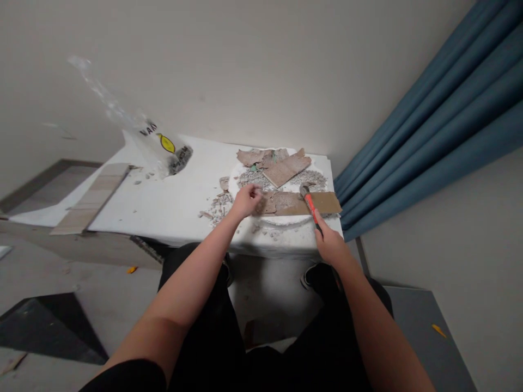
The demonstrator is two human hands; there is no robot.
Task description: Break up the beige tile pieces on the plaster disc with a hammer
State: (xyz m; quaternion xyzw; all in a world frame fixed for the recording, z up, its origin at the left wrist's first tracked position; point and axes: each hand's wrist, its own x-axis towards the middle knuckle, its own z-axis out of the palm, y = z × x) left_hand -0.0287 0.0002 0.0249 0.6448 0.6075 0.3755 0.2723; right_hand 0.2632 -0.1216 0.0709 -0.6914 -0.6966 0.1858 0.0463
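Observation:
My right hand is closed round the black lower grip of a small hammer with a red handle. The hammer's metal head is over a long brown strip of board, whose left part is broken and rough. At that broken end my left hand has its fingers curled together in a pinch; what they hold, if anything, is hidden. Behind the strip, a broken tan piece and other cracked slabs lie on grey crumbs. A round white dish-like surface shows under the pile.
On the white-covered table a clear plastic bag with a yellow lemon print holds grey fragments. A wood-look plank lies at the left. Loose chips are scattered left of the pile. A blue curtain hangs close at the right.

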